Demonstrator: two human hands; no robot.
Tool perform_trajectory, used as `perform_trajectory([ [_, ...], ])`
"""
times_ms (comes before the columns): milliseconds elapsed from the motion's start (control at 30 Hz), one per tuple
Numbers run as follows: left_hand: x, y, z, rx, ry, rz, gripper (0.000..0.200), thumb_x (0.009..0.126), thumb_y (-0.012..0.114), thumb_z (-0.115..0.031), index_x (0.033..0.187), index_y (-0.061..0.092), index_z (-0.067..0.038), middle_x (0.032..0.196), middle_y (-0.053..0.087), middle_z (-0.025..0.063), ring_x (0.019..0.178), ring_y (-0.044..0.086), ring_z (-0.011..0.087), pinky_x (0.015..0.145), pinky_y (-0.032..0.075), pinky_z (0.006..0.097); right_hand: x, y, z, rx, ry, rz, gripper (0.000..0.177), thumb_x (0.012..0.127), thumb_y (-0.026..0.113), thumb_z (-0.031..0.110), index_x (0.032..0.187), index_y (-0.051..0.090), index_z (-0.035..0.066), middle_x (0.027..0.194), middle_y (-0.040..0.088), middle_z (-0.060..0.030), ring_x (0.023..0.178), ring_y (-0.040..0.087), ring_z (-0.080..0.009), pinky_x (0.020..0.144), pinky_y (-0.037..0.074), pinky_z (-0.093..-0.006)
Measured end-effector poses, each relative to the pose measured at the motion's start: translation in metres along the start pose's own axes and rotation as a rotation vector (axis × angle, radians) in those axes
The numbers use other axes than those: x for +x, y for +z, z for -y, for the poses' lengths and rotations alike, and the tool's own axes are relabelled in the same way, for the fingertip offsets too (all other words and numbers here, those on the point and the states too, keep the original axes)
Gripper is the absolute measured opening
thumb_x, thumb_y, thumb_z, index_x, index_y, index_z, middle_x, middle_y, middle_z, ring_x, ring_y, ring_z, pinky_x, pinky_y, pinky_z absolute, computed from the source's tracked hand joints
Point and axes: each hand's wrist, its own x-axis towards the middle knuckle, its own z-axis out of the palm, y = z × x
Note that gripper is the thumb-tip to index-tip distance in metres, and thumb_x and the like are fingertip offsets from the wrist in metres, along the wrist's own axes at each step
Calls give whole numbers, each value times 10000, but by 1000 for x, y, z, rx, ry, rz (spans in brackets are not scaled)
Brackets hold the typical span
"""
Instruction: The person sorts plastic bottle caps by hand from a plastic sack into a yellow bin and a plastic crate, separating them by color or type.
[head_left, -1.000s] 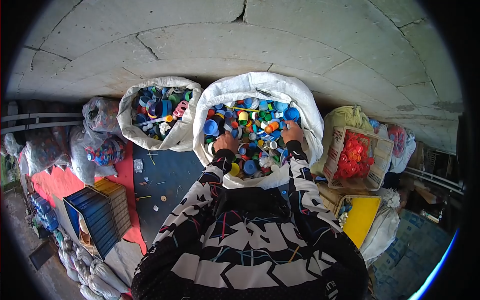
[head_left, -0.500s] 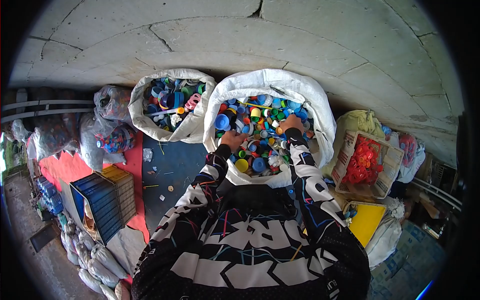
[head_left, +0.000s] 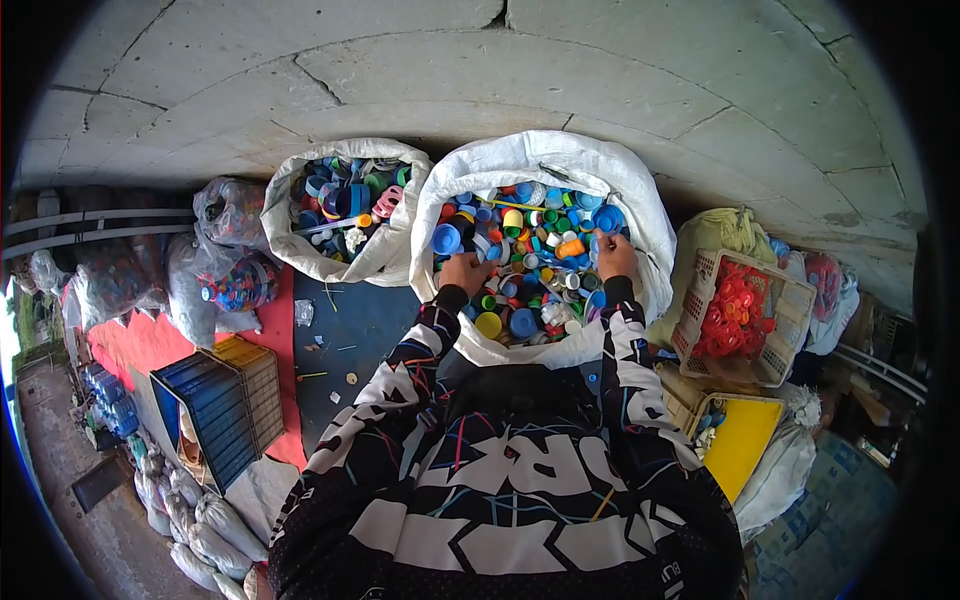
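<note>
A large white woven sack (head_left: 648, 215) stands open before me, filled with plastic bottle caps (head_left: 545, 235) of many colours. My left hand (head_left: 466, 272) is at the left part of the caps, its fingers curled together and pointing right. Whatever they grip, if anything, is too small to make out. Over the right side of the same sack is my right hand (head_left: 614, 256), fingers drawn together just below a blue lid (head_left: 607, 218). What lies between those fingertips is hidden. An orange cap (head_left: 570, 248) shows between the hands, and a yellow lid (head_left: 488, 324) lies near the front.
A smaller sack (head_left: 283, 235) of mixed caps stands at left. To the right is a crate (head_left: 783, 345) holding red plastic pieces (head_left: 733, 315), above a yellow panel (head_left: 742, 440). A blue-and-yellow crate (head_left: 215, 410) sits at left. A concrete wall (head_left: 450, 75) rises behind the sacks.
My right hand has shifted right across the caps, uncovering the orange cap. My left hand stays near the same spot, its fingers more drawn in. The view has shifted slightly.
</note>
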Motion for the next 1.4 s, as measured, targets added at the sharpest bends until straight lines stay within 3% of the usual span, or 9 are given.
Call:
perform_trajectory([
  [167,10,16,-27,392,28,-133,515,694,691,-553,795,687,-47,792,675,159,748,665,315,640,520,404,-30,-18,-4,776,396,266,329,857,627,401,777,527,98,554,433,15,472,466,-101,435,404,-300],
  [500,13,39,-20,410,48,-194,333,770,625,-404,905,684,-106,854,674,156,800,660,325,692,526,434,-95,-29,37,1572,640,657,148,873,558,224,891,560,78,734,574,-49,594,558,-166,551,481,-326],
  [667,-31,15,-16,112,76,-248,381,733,639,-438,755,668,-58,716,644,184,727,642,351,656,499,427,-72,23,57,1024,477,794,154,848,617,193,936,624,67,745,595,-28,544,525,-139,503,444,-287],
  [733,-49,-1,-3,-60,152,-234,412,732,641,-440,711,632,-28,652,618,166,630,614,335,607,472,420,-68,68,70,472,-316,566,183,817,663,213,930,668,69,762,656,-64,598,594,-172,541,473,-291],
  [800,-61,-5,27,-399,116,-182,384,777,635,-352,602,533,-25,530,512,45,451,481,170,442,371,329,-72,89,100,241,-459,556,241,771,705,283,917,690,92,821,682,-130,690,653,-216,598,498,-297],
  [933,-92,-37,45,-1156,-276,98,228,813,597,-235,690,504,-68,484,395,-20,333,282,73,342,173,240,-90,111,152,-213,-432,583,442,738,707,366,1083,585,117,916,664,-159,833,639,-354,710,508,-452],
  [1133,-95,-51,68,-1394,-266,122,181,814,570,-217,723,487,-84,525,423,-16,355,316,72,347,192,235,-103,139,157,-347,-400,524,505,743,691,357,1126,522,74,956,651,-176,855,633,-371,722,508,-461],
  [1367,-83,-51,61,-1353,-203,42,196,791,565,-239,703,465,-94,523,395,-11,355,284,90,367,214,245,-92,139,136,189,-450,601,510,645,785,345,967,544,31,835,632,-142,712,617,-307,630,490,-393],
  [1400,-79,-50,62,-1381,-207,51,195,786,562,-234,693,467,-91,520,388,-11,354,281,93,369,211,250,-95,132,135,314,-555,575,458,664,784,274,966,534,37,794,592,-85,619,556,-212,543,443,-340],
])
